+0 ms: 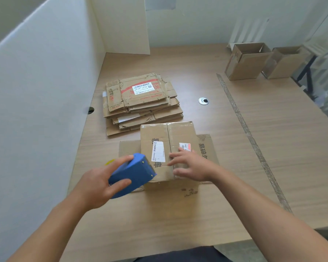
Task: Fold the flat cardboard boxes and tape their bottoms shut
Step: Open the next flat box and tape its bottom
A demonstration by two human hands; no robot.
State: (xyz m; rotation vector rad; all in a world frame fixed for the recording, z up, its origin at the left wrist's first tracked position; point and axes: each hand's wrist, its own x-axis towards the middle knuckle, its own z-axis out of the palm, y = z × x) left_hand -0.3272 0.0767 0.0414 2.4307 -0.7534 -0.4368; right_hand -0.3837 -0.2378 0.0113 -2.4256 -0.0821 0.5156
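A folded cardboard box (pixel 176 135) stands bottom up in front of me on the wooden table (pixel 273 129), its closed flaps facing up with white labels on them. My right hand (pixel 189 164) presses flat on the flaps near the centre seam, fingers spread. My left hand (pixel 100 183) grips a blue tape dispenser (pixel 133 173) at the box's near left corner. A stack of flat cardboard boxes (pixel 140 103) lies behind the box, a white label on the top sheet.
Two folded open boxes stand at the far right, one (pixel 246 61) beside the other (pixel 288 62). A white partition (pixel 45 91) walls the left side. A metal cable grommet (pixel 203 101) sits mid-table. A tape strip (pixel 244 125) runs along the table seam.
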